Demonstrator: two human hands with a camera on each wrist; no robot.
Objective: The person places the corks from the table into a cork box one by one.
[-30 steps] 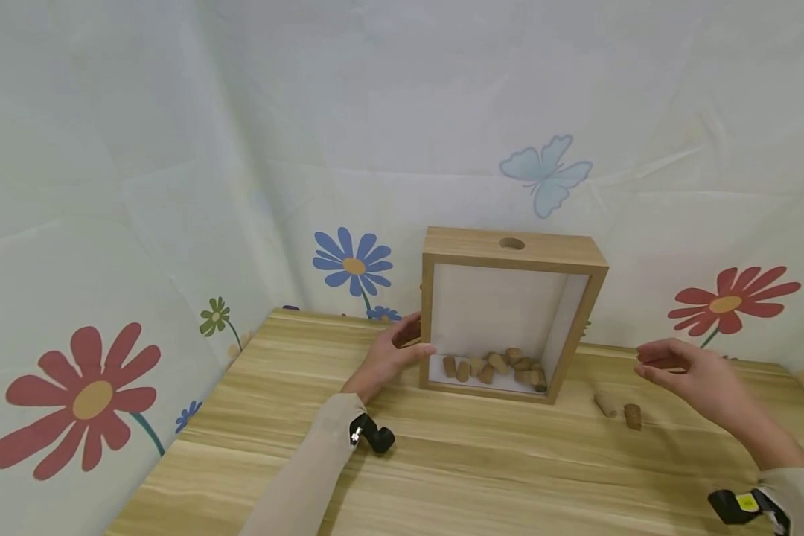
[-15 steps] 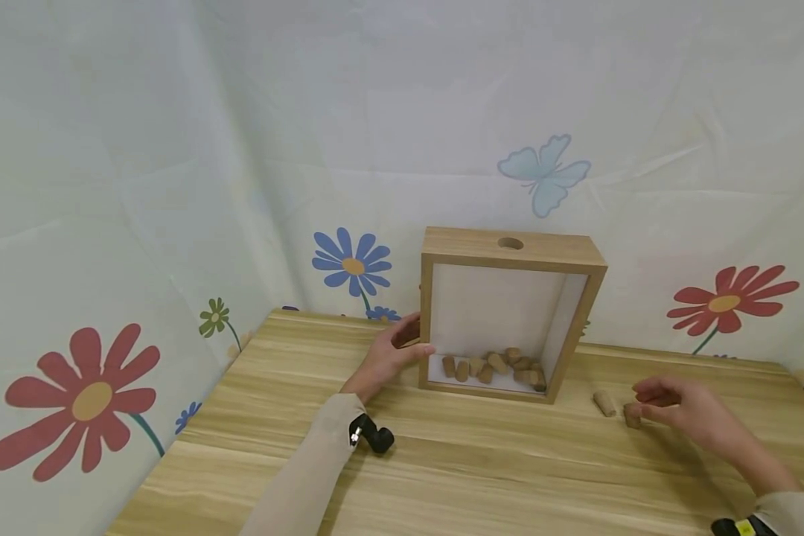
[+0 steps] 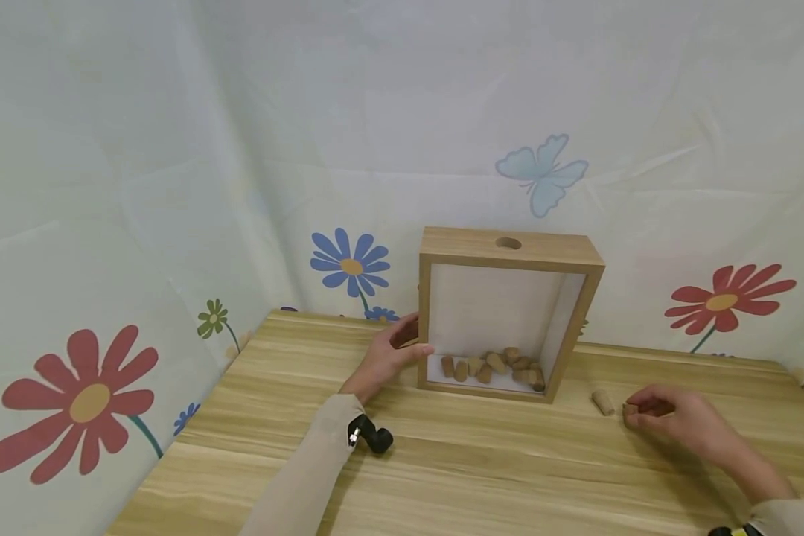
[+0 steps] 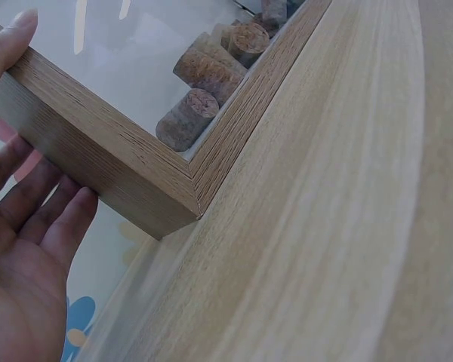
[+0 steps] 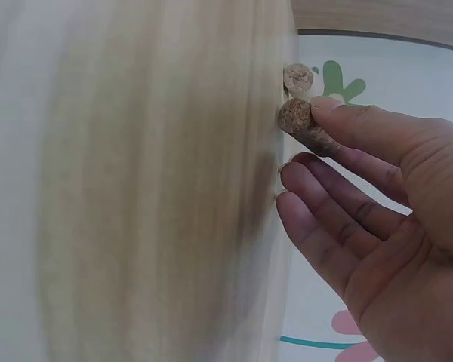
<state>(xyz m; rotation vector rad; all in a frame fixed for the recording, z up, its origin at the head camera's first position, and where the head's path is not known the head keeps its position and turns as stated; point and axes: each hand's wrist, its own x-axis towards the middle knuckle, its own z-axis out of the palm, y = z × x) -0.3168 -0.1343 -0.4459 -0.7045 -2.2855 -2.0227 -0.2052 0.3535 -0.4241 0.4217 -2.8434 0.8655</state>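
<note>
A wooden shadow box (image 3: 465, 242) with a clear front and a round hole (image 3: 508, 243) in its top stands upright on the table. Several corks (image 3: 484, 374) lie at its bottom. My left hand (image 3: 383, 362) grips the box's left side, thumb on the front edge and fingers against the side and behind, as the left wrist view shows. To the right of the box, my right hand (image 3: 686, 423) pinches a cork (image 5: 295, 115) between thumb and forefinger, low at the tabletop. The other fingers are loosely bent. Another loose cork (image 3: 601, 403) lies just left of it.
The wood-grain table (image 3: 482, 461) reaches back to a pale cloth backdrop (image 3: 402, 112) printed with flowers and a butterfly. The box stands close to the table's back edge. A black wrist camera (image 3: 375, 438) sits on the left sleeve.
My right hand has come down and slightly left to the tabletop, and its thumb and forefinger have closed on the nearer loose cork. The left hand and the box have stayed in place.
</note>
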